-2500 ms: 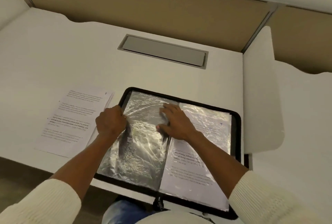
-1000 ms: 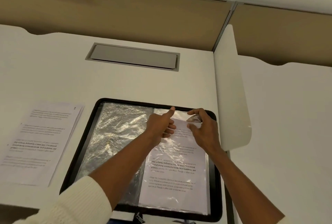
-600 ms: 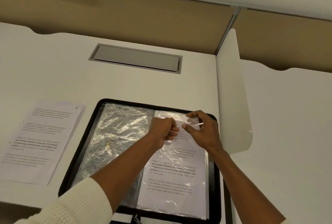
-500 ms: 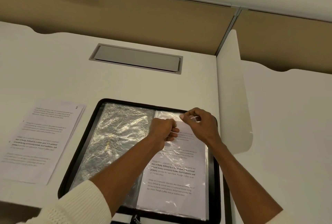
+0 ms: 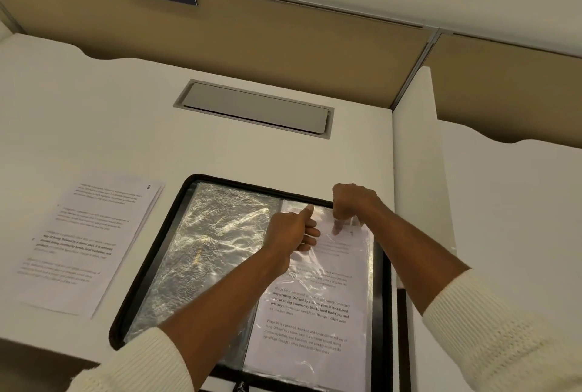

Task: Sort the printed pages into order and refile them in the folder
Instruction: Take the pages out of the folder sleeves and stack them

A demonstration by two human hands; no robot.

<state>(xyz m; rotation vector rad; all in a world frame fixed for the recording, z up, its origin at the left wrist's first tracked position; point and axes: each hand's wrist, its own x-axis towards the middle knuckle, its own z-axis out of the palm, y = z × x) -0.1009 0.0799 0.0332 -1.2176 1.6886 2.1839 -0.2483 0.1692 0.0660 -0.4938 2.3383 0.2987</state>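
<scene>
Right grip point(image 5: 352, 204) hangs knuckles-up over the mouth of a clear sleeve point(image 5: 333, 269), its fingers curled down and pinching the plastic's top edge; one fingertip shows through the film beside the numeral 1. Left grip point(image 5: 293, 234) is a curled fist just beside it, thumb straight and lying on the sleeve's top. I cannot tell whether its fingers hold the plastic.

Inside the sleeve lies a printed page point(image 5: 310, 322) marked 1, its long axis running away from the person and its head toward the far wall. The sleeve fills the right half of a black-edged folder point(image 5: 151, 269) lying open and flat on the white table point(image 5: 126, 127). The left half shows crinkled clear plastic.

Left of the folder, apart from it, lies a stack of pages point(image 5: 82, 243) with a sheet marked 2 on top. It points the same way, slightly slanted.
</scene>
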